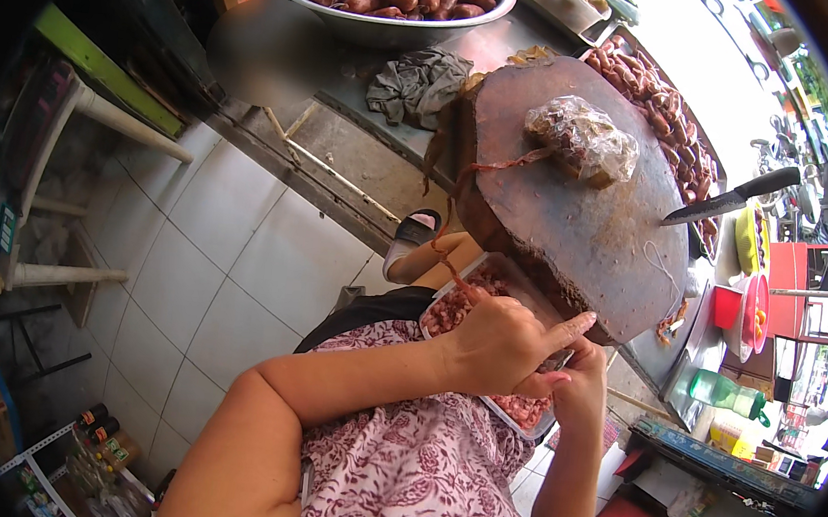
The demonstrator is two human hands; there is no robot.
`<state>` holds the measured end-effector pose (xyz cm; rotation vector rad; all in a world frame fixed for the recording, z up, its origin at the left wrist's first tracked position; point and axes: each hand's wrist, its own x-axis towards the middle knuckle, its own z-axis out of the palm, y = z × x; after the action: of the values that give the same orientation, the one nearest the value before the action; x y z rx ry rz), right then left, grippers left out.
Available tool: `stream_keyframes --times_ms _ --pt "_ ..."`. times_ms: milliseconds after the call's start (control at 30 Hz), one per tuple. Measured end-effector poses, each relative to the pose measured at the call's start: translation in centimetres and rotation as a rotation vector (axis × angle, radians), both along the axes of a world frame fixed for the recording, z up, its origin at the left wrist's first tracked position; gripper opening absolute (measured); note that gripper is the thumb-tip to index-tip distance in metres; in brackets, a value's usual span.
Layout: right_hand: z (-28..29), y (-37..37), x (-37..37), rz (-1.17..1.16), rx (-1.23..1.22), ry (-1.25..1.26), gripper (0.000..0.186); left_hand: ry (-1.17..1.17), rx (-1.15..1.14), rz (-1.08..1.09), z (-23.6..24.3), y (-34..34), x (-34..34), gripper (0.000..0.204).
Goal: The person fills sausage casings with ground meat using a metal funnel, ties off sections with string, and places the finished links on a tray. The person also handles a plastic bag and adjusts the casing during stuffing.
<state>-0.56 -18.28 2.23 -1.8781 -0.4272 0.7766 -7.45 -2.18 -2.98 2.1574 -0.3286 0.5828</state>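
Observation:
A clear plastic tub of minced meat (449, 313) rests on my lap, partly hidden by my hands. My left hand (500, 345) is above it, closed around the end of a thin reddish sausage casing (448, 224), with the index finger stretched towards the right hand. That casing trails over the edge of a thick wooden chopping block (573, 243) up to a crumpled clear plastic bag (582, 140) on top. Close by the block's near edge, my right hand (580, 381) has its fingers pinched together against the left hand. What lies between them is hidden.
A dark-handled knife (729, 198) lies across the block's right edge. Behind are a metal basin of sausages (396, 13), a grey rag (417, 84) and a tray of sausages (659, 108). A green-lidded plastic jar (727, 394) sits right. A wooden stool (102, 113) stands left.

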Motion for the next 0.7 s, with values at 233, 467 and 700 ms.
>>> stream_keyframes --times_ms 233,467,700 --pt "1.8 0.7 0.2 0.101 -0.008 -0.091 0.021 0.006 -0.036 -0.011 0.6 0.5 -0.2 0.080" --pt "0.6 1.9 -0.4 0.040 -0.065 -0.395 0.022 0.082 -0.059 0.020 0.9 0.5 0.0 0.080" --pt "2.6 -0.3 1.1 0.159 0.088 0.323 0.032 0.026 -0.059 0.033 0.5 0.9 0.5 0.081"
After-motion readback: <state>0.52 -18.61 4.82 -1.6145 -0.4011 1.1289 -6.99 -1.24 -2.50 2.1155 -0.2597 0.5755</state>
